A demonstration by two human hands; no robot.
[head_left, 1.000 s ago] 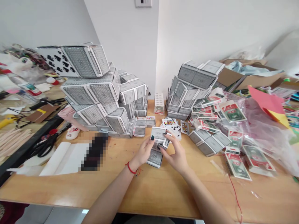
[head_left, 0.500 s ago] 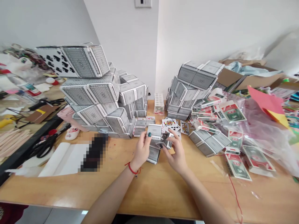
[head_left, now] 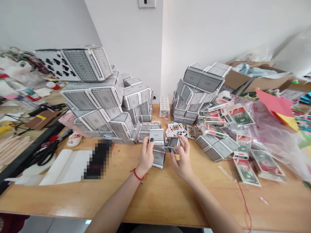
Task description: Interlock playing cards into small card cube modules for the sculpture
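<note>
While the left hand (head_left: 145,157) grips a grey-backed card block (head_left: 156,136) at centre frame, thumb over its top edge, the right hand (head_left: 181,160) closes its fingertips on a folded card (head_left: 173,143) just beside it; the two pieces are near, and I can't tell if they touch. Best play here, I'd say: line the folds up square, hold by the corners so nothing creases, and ease any flap in rather than forcing it. Another block (head_left: 159,158) lies on the wooden surface (head_left: 157,194) under the hands, with loose face-up cards (head_left: 176,127) just beyond. A tall stack of blocks (head_left: 97,97) rises left of centre and a second stack (head_left: 199,87) right of centre, boxed decks (head_left: 240,116) spill at right, scissors (head_left: 46,152) lie far left, and white walls (head_left: 162,48) meet in a corner behind
</note>
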